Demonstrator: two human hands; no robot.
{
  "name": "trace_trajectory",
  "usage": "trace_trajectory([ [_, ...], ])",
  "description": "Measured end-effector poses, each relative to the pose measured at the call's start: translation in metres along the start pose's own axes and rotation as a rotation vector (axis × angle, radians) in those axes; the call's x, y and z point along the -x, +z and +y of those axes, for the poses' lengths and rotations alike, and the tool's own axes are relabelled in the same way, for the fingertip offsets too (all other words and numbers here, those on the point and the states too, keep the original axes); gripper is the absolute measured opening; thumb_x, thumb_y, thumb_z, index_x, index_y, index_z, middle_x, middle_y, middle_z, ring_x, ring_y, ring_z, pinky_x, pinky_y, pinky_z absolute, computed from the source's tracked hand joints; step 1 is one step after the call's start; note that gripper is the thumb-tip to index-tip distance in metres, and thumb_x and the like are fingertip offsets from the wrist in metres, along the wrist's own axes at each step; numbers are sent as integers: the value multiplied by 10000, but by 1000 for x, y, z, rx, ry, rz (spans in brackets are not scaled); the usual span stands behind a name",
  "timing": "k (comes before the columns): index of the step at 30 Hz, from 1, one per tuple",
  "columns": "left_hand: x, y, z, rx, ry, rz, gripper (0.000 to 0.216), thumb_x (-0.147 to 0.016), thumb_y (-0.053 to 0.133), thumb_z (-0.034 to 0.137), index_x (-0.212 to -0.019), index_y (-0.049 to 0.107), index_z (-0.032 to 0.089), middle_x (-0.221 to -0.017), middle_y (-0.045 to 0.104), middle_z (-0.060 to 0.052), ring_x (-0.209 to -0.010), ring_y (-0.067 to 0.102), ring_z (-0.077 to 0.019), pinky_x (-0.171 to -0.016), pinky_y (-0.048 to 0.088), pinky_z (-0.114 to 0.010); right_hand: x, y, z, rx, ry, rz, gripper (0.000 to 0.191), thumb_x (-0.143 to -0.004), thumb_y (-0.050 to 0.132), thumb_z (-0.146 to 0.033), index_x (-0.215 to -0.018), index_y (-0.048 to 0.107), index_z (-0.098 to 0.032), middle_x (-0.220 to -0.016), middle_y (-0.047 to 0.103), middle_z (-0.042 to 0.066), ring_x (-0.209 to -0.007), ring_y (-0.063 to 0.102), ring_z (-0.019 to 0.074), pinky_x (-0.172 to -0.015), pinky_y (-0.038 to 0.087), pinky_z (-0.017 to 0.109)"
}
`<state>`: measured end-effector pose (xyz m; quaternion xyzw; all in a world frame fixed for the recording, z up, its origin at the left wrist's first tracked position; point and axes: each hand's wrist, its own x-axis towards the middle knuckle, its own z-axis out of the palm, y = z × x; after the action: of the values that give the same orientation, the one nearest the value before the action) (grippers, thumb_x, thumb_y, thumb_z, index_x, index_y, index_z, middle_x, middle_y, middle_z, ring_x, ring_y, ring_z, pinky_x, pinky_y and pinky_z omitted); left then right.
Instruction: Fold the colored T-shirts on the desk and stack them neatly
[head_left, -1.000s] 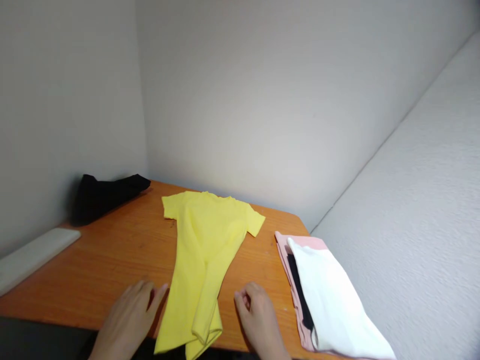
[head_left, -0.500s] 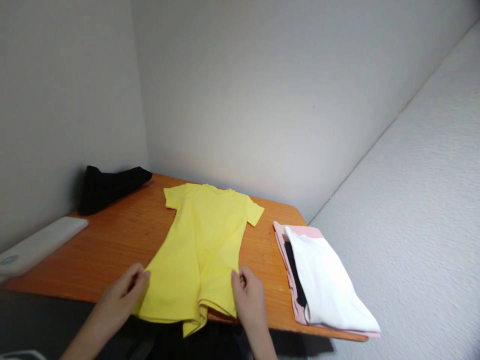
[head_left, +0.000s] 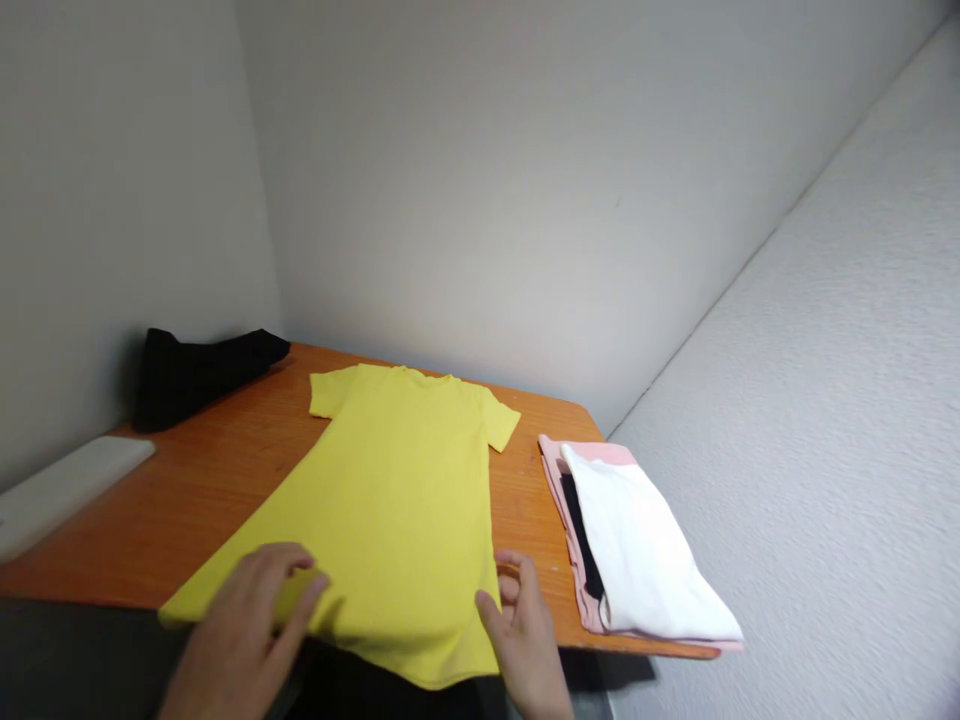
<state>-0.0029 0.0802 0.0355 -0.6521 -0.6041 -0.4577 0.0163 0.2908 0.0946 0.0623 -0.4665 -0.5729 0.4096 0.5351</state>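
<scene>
A yellow T-shirt point(head_left: 405, 480) lies spread on the wooden table, its collar toward the wall and its hem hanging over the front edge. My left hand point(head_left: 251, 615) is over the lower left part of the shirt, thumb and fingers apart, with nothing between them. At the shirt's lower right side is my right hand point(head_left: 521, 620); its fingers are bent, and the thumb stands apart from them by the side edge. Whether the right thumb touches the cloth is hard to see.
Folded white cloth point(head_left: 637, 540) lies on pink cloth point(head_left: 555, 460) at the table's right, with black fabric point(head_left: 581, 530) between. A black item point(head_left: 202, 375) rests by the left wall, near a white flat object point(head_left: 75, 490). The table's front edge point(head_left: 82, 600) runs below.
The shirt's lower part has been spread wider and its middle fold has smoothed out. Both hands have let go of the sides; the left has moved in over the cloth.
</scene>
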Motion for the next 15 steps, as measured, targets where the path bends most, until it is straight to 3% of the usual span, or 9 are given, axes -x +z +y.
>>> trace_trajectory([
  [2,6,25,47,122,283,-69,505,-803,669,536,-1196,513,258,-1227,612,-94,-1104,628,-281,-907,541,-352,2,13,-19,-145,-6,-113,444,-838,660,-469,-1140,415,-255,-928,671,38,-747,665,191,-664,509,307],
  [4,9,48,77,248,484,-89,585,-801,696,441,-1298,437,273,-1256,597,-109,-1081,649,-255,-851,562,-307,-3,18,-35,-178,-1,-223,465,-815,697,-485,-1119,427,-258,-858,646,-9,-645,625,138,-587,466,247],
  [7,1,67,93,411,457,-166,386,-909,505,243,-1280,409,288,-1092,649,-77,-932,682,-193,-790,552,-259,-41,9,-55,-36,0,-349,440,-835,641,-542,-1098,471,-233,-736,612,-40,-509,568,113,-481,397,215],
  [9,-8,69,93,478,328,-266,273,-935,427,239,-1202,449,291,-980,662,-53,-861,674,-187,-756,535,-253,-90,-8,-69,216,-69,-230,354,-904,519,-528,-1053,521,-206,-752,639,-4,-530,599,134,-487,412,232],
  [11,-13,70,91,503,267,-351,210,-930,427,280,-1131,487,286,-911,658,-37,-818,656,-192,-726,512,-257,-152,-26,-84,601,-170,77,264,-926,485,-425,-960,584,-183,-798,658,31,-634,628,140,-574,446,240],
  [15,-10,79,92,431,320,-398,134,-917,446,361,-905,529,257,-753,629,-12,-661,597,-170,-619,436,-246,-260,-50,-94,842,-167,246,202,-875,575,-290,-774,627,-122,-777,647,84,-792,625,184,-700,441,278],
])
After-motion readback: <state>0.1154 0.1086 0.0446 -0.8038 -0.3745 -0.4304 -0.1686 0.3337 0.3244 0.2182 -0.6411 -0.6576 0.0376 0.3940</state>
